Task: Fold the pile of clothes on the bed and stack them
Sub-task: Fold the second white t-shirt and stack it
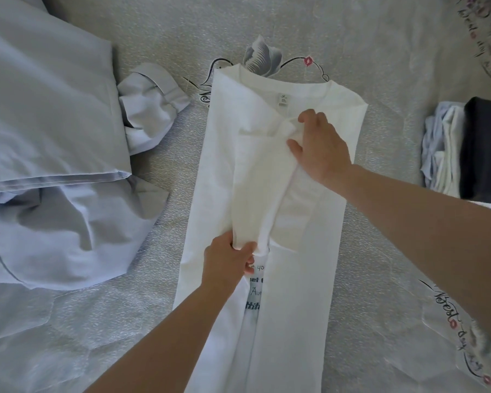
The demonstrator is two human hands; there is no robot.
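Head view, only one. White T-shirt [267, 194] lies lengthwise mid-frame on the bed [380, 66], collar at the top, both sides already folded inward into a long strip; printed text shows through the gap lower centre.

Step in hand, my read: tucking the sleeve [258, 194] flat along the strip. Left hand [228, 263] pinches the sleeve's lower end, fingers curled round the cloth. Right hand [319, 147] grips the upper end just below the collar, thumb and fingers closed on a bunch of fabric. Both arms reach in from the bottom and right of the frame, wrists low over the shirt.

Next move likely calls for laying the sleeve down smooth, then folding the strip end to end.

Folded stack [465, 148] sits at right edge, dark piece on top beside whites. Pale blue shirt [54, 137] waits unfolded at left.
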